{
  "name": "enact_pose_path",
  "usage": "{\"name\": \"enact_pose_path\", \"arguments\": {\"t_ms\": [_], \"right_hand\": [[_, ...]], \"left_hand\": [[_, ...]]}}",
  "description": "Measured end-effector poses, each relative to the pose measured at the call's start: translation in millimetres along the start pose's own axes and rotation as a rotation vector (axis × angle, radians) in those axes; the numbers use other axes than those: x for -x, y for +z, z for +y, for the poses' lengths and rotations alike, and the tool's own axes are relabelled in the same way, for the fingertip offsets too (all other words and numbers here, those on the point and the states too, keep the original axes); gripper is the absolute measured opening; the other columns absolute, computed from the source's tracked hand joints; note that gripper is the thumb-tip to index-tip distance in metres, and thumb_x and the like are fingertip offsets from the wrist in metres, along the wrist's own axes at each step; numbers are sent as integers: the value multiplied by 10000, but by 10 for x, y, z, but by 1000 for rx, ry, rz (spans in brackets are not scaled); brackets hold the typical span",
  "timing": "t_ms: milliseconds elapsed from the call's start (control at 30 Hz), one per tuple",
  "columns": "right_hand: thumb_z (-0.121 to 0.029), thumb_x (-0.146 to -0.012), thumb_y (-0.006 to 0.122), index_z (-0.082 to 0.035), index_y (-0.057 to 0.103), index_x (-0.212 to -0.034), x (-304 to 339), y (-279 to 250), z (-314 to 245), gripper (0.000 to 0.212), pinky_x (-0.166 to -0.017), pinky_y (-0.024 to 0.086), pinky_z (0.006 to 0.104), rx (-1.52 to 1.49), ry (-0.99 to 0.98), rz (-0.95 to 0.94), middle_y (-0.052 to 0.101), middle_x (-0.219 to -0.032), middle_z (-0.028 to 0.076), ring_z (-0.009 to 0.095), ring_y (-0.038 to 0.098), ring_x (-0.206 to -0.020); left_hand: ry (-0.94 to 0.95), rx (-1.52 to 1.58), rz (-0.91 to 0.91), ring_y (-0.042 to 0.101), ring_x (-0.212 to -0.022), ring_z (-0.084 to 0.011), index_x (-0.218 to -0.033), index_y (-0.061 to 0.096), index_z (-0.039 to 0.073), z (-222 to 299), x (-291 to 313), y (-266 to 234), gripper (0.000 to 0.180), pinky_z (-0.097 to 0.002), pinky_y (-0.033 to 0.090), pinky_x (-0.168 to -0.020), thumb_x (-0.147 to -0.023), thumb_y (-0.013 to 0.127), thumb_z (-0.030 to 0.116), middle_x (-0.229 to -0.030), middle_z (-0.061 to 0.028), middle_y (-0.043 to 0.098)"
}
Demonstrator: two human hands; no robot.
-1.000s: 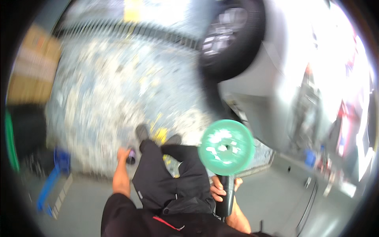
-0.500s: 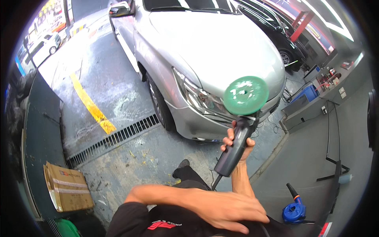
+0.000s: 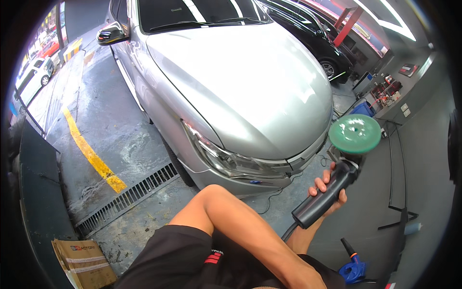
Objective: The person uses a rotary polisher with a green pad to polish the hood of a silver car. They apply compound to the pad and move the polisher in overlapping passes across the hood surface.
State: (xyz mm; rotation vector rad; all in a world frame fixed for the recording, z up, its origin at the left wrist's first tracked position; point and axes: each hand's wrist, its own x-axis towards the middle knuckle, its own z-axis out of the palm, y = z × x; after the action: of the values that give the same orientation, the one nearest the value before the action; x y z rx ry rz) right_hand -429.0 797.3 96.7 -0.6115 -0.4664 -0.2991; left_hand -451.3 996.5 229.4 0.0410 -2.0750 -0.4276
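Black, cylindrical power polisher (image 3: 314, 208) with a flat, round green pad (image 3: 355, 133) at its head, in the person's right hand (image 3: 335, 205), to the right of the silver car (image 3: 240, 86). The right grip is wrapped about the barrel, fingers curled over one side and thumb along the other; holding it near the head probably steadies the heavier end. The tool tilts, head up and tail down, and the pad's glossy face is turned upward, which appears to hold it off both the clothing and the paintwork. A black cord (image 3: 288, 232) leaves the tail and drops toward the person's body, presumably so placed to stay behind the pad.

The bare left forearm (image 3: 246, 225) crosses the black short-sleeved shirt (image 3: 159, 257) toward the right; its hand runs into the lower edge, so whether that grip is spread or pressed together cannot be told.

Beyond the hands, the car's front corner, with its clear angular headlight (image 3: 226, 156), faces the person. A dark slotted metal drain grate (image 3: 127, 200) runs across the floor beside it. At lower left stands a brown cardboard box (image 3: 85, 262); at lower right, a blue plastic blower (image 3: 352, 270) with a black nozzle, well apart from the box.
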Motion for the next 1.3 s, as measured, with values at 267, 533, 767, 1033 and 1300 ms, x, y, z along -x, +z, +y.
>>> {"name": "enact_pose_path", "arguments": {"t_ms": [267,533,767,1033,1300], "right_hand": [[-385,-875,641,-28,322,-1592,-734,212,82,862,-706,618,475,507,-194,317,543,-1069,147,257,646,-841],[-388,-852,767,5,592,-1306,-3278,86,339,625,-724,623,390,923,85,519,687,-1020,117,212,714,-850],[-315,-808,844,5,682,-942,-6273,-1151,878,383,-520,555,331,1413,300,340,659,-712,79,184,668,-554],[-253,-647,922,95,700,-984,-8706,-2582,1412,533,-578,592,331,1611,258,321,702,-823,119,202,691,-604],[-355,-631,943,46,704,-1028,-9925,-3685,1807,613,-592,580,325,1673,379,284,719,-856,107,202,692,-606]], "left_hand": [[-199,-397,326,649,-1153,-316,-1170,720,30,587,1617,-1411,275,-441,492,-1003,-970,730,217,-1205,-136,701],[-1036,-1477,1211,558,-1363,-356,-1190,685,32,376,4030,-2528,277,-482,432,-1105,-968,757,181,-1306,-128,678],[-1285,-1693,1294,432,-1488,-379,-1301,630,-4,-164,4432,-2598,394,-517,356,-1197,-956,729,160,-1466,-142,600],[-1474,-1809,1179,558,-1371,-331,-1190,720,36,-113,4484,-2576,284,-505,419,-1153,-926,730,140,-1357,-107,687],[-1653,-1863,1212,609,-1288,-303,-1078,742,88,-227,4406,-2497,160,-477,460,-1086,-935,681,124,-1282,-84,725]]}}
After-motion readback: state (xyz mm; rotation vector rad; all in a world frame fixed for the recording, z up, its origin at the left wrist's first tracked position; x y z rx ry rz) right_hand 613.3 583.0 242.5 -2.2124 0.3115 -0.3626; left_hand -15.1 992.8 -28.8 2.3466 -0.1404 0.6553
